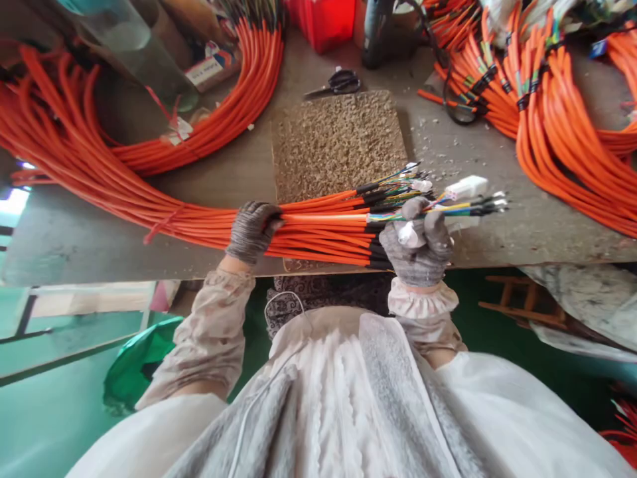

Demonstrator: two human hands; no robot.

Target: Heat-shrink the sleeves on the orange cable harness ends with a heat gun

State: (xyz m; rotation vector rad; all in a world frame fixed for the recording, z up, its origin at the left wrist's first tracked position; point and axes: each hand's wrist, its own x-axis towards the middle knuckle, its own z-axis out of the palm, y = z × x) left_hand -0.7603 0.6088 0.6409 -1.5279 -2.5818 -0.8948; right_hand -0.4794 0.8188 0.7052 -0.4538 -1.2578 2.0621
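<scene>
Head view is showing a bundle of orange cables (pixel 318 229) lying across the near edge of the workbench (pixel 522 226), its length sweeping away to nine o'clock and looping back toward eleven. The left hand (pixel 251 231), gloved in grey knit, is closing around the orange jackets; the right hand (pixel 418 242), likewise gloved, is gripping the bundle at the black sleeves, where thin coloured wires (pixel 398 186) are fanning out toward three o'clock and ending in a white connector (pixel 466 187). Judgement: the bundle is looking fairly heavy in bulk, flexible yet springy, and its smooth jackets are likely slipping against one another, so the jackets are the sound place to hold; the fine wires and connector are appearing fragile. A coarse brown mat (pixel 338 143) is lying at twelve o'clock, black scissors (pixel 338 82) beyond it. More orange cable coils (pixel 562 126) are sitting at two o'clock. A label (pixel 204 70) at eleven o'clock is carrying print too small to read.
</scene>
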